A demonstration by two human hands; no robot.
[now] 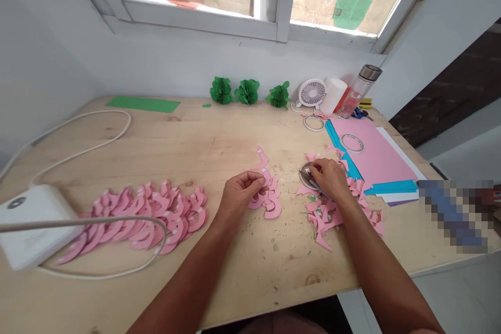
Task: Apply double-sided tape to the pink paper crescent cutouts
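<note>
My left hand (239,194) is closed in a pinch at a curved pink paper cutout (265,176). More pink cutouts (273,207) lie just right of its fingertips in a small overlapping cluster. My right hand (331,176) is closed, its fingertips together over a roll of tape (306,180) on the table. A thin dark pointed tip shows by those fingers, but I cannot make out what they hold. Pink paper scraps (332,217) lie around and under that hand. On the left is a large overlapping heap of curved pink cutouts (156,214).
A white power bank (37,224) with a looping cable stands at left. Green paper ornaments (247,92), a small fan (312,93) and a glass bottle (359,93) line the wall. At right are pink paper sheets (376,151), with a tape ring (352,143) on top.
</note>
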